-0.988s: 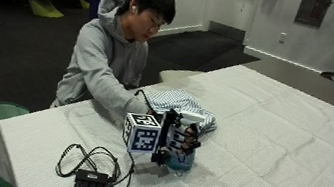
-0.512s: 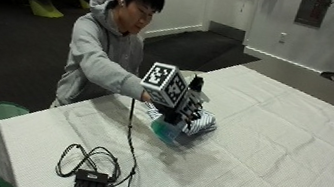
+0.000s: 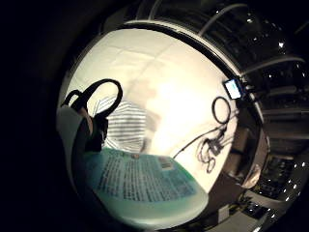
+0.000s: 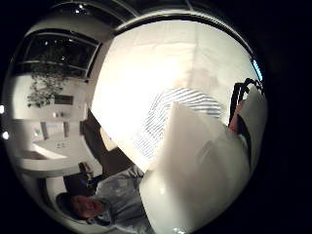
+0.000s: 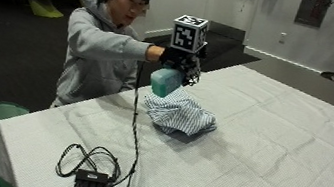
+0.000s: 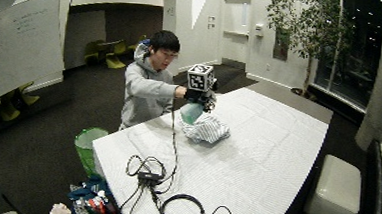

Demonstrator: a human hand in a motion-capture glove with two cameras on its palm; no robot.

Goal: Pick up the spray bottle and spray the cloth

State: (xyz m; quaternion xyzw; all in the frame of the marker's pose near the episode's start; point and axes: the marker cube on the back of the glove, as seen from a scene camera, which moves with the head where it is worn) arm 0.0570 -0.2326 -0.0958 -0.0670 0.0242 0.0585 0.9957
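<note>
Holding item: spray bottle (image 5: pixel 166 81), pale green, raised in the gloved right hand (image 5: pixel 179 58), fingers curled round its upper part, apparently at the trigger. Striped cloth (image 5: pixel 179 115): bunched on the white surface (image 5: pixel 265 154), directly beneath the bottle, apart from it.

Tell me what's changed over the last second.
The gloved right hand has lifted the spray bottle off the table and now holds it in the air above the striped cloth. The grip stayed on the bottle. The cloth lies crumpled where it was.
</note>
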